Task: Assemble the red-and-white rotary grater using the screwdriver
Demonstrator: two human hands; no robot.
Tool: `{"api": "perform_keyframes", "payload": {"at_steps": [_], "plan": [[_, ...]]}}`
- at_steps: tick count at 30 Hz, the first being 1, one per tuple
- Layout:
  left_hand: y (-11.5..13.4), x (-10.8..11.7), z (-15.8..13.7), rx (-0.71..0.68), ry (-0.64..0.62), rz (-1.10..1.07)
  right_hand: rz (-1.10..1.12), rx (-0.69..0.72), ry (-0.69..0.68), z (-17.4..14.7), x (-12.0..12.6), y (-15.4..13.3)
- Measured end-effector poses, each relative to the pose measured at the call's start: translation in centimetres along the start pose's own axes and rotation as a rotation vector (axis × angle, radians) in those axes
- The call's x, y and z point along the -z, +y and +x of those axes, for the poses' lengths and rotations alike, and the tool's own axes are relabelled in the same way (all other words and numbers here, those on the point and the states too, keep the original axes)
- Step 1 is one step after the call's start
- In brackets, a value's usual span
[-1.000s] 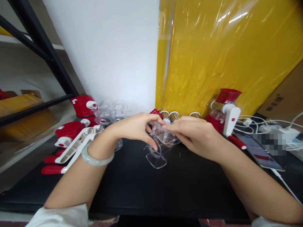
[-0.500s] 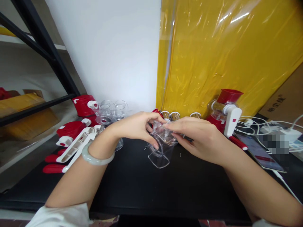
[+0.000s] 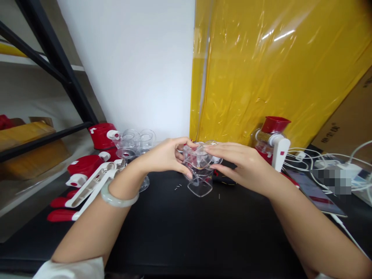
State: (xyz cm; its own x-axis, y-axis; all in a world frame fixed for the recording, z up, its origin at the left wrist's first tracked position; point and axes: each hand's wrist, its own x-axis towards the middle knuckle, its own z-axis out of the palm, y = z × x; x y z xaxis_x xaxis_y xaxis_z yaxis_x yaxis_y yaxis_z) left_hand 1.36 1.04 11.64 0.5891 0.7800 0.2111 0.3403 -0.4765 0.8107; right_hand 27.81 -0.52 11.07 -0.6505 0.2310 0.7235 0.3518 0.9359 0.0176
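A clear plastic housing [image 3: 200, 168] with round openings and a squared rim is between my two hands, above the black tabletop. My left hand [image 3: 167, 157], with a pale bangle [image 3: 119, 198] on the wrist, grips the housing's left side, thumb in front and fingers behind. From the right, my right hand [image 3: 247, 162] holds the housing's upper right part, fingers along the top and thumb lower down. Several small metal pins or screws [image 3: 178, 187] lie on the tabletop just in front of the housing. What sits inside it is hard to make out.
Left stand red housings [image 3: 84, 166], white cranks [image 3: 88, 185] with red grips, and more clear parts [image 3: 136, 141]. At right are an assembled red grater [image 3: 273, 137], a phone [image 3: 314, 192] and white cables [image 3: 305, 155]. A yellow-wrapped panel [image 3: 247, 77] rises behind.
The clear housing has turned and tilted between my hands. My right fingers have straightened and spread over its top. The perforated drums seen behind my hands before are now covered.
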Motion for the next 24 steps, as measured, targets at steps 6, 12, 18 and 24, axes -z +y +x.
{"api": "perform_keyframes", "payload": {"at_steps": [6, 12, 18, 24], "plan": [[0.6, 0.1, -0.6, -0.035, 0.008, 0.061, -0.024, -0.032, 0.008, 0.2, 1.0, -0.5], [1.0, 0.2, -0.9, -0.006, -0.016, 0.100, -0.172, -0.382, 0.072, -1.7, 3.9, 1.9], [0.2, -0.1, -2.5, 0.044, -0.069, 0.154, -0.068, -0.556, -0.535, -10.1, -2.0, 6.2], [-1.0, -1.2, -4.2, 0.084, -0.068, 0.113, -0.030, -0.554, -0.547, -13.2, -5.9, 7.3]]}}
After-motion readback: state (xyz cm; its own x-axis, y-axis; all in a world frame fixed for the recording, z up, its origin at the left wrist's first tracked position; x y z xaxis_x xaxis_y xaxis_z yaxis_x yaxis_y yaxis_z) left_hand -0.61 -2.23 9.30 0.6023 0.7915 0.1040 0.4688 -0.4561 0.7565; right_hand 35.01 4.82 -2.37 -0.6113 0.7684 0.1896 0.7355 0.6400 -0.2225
